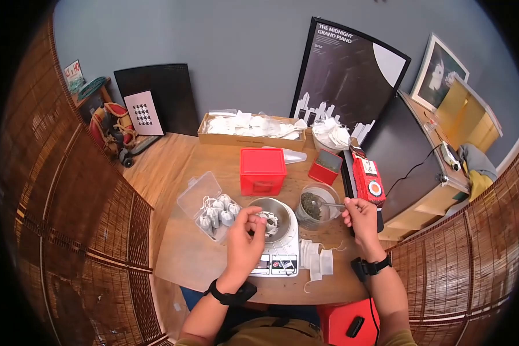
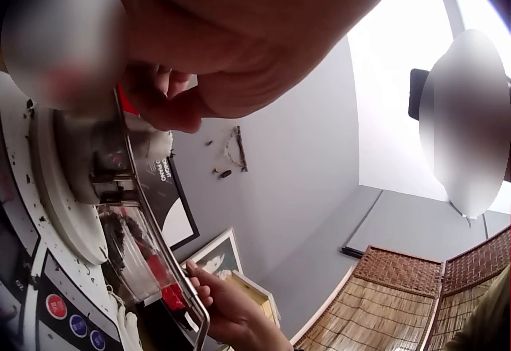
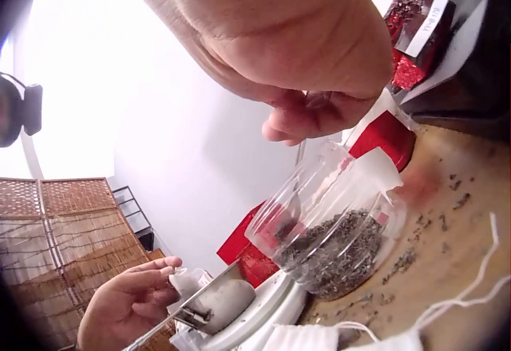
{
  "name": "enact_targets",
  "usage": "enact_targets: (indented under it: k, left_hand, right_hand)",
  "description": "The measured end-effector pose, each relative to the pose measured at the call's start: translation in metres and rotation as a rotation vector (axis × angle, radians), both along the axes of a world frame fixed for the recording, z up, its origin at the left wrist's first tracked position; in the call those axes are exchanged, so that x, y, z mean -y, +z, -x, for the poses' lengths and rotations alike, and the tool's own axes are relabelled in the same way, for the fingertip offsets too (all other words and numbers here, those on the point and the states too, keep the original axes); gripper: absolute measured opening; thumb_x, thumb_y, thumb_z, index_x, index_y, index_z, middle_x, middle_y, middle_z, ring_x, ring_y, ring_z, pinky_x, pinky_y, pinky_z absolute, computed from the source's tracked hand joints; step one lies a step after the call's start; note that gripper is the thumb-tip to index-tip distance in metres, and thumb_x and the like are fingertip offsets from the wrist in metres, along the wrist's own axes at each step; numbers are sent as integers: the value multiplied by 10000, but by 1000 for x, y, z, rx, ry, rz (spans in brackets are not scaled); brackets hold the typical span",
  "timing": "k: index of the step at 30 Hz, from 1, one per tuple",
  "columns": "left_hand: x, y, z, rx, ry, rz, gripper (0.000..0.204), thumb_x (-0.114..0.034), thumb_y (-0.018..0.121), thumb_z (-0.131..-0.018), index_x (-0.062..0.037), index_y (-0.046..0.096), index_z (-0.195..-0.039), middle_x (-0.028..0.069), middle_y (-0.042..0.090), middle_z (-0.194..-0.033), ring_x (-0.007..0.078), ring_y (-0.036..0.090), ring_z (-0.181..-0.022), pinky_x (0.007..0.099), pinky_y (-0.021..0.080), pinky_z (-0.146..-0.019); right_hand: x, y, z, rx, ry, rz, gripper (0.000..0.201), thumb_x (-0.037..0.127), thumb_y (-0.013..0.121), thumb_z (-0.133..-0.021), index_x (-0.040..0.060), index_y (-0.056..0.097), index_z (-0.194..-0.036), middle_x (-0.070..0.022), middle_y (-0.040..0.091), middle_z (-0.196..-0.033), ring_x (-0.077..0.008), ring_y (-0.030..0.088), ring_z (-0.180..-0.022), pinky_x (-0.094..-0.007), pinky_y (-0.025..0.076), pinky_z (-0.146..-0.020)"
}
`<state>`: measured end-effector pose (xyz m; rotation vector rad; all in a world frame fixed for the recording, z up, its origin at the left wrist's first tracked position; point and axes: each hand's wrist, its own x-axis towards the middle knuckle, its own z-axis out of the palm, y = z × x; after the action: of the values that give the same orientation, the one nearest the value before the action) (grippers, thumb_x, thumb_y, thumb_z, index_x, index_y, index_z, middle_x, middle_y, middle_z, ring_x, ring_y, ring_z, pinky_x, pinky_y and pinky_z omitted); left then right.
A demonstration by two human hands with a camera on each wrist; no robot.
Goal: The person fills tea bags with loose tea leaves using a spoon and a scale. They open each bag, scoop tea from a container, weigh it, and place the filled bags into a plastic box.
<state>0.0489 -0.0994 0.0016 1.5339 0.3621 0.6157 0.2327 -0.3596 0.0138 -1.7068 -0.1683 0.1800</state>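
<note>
My left hand [image 1: 247, 241] pinches a white tea bag [image 3: 188, 281] at the edge of a metal bowl [image 1: 281, 209]. The bowl stands on a white digital scale [image 1: 293, 249]; whitish and dark bits show inside it beside my fingers. My right hand [image 1: 363, 220] grips the handle of a metal spoon [image 1: 334, 205]. The spoon's other end is inside a clear plastic jar [image 3: 275, 227], above dark dried leaves [image 3: 339, 251]. Flat white tea bags [image 1: 317, 259] with strings lie on the table between the scale and my right wrist.
Filled tea bags [image 1: 220, 211] sit in an open clear box [image 1: 197, 193] at left. Behind the bowl stand a closed red tin [image 1: 263, 167], an open red tin [image 1: 324, 166] and a red packet [image 1: 370, 181]. A cardboard box [image 1: 230, 139] holds white bags along the back. Leaf crumbs [image 3: 403, 263] dot the table.
</note>
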Motion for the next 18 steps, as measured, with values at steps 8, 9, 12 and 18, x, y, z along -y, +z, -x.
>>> enact_targets:
  k: [8, 9, 12, 18]
  left_hand:
    - [-7, 13, 0, 134, 27, 320, 235, -50, 683, -1058, -3, 610, -1277, 12, 673, -963, 38, 574, -702, 207, 432, -545]
    - [-7, 13, 1, 130, 25, 313, 235, -50, 683, -1058, -3, 610, -1277, 12, 673, -963, 38, 574, -702, 207, 432, -545]
    - [-9, 13, 4, 171, 32, 405, 232, -49, 679, -1058, -11, 600, -1272, 20, 671, -970, 41, 570, -697, 204, 405, -509]
    - [-10, 21, 7, 214, -23, 624, 237, -36, 675, -1053, -22, 589, -1273, 25, 631, -934, 69, 561, -703, 197, 386, -509]
  right_hand:
    - [-8, 1, 31, 806, 89, 428, 192, 83, 801, -980, -43, 735, -1108, -201, 733, -821, -232, 706, -665, -322, 539, -602]
    - [-11, 1, 35, 802, 86, 423, 192, 83, 801, -980, -43, 735, -1108, -201, 733, -821, -232, 706, -665, -322, 539, -602]
    - [-16, 0, 42, 667, 9, 391, 244, 78, 814, -972, -39, 711, -1160, -190, 751, -831, -188, 723, -704, -304, 553, -640]
    - [2, -44, 35, 183, 44, -46, 494, 80, 881, -915, 2, 623, -1329, -48, 695, -966, -105, 624, -712, -244, 543, -711]
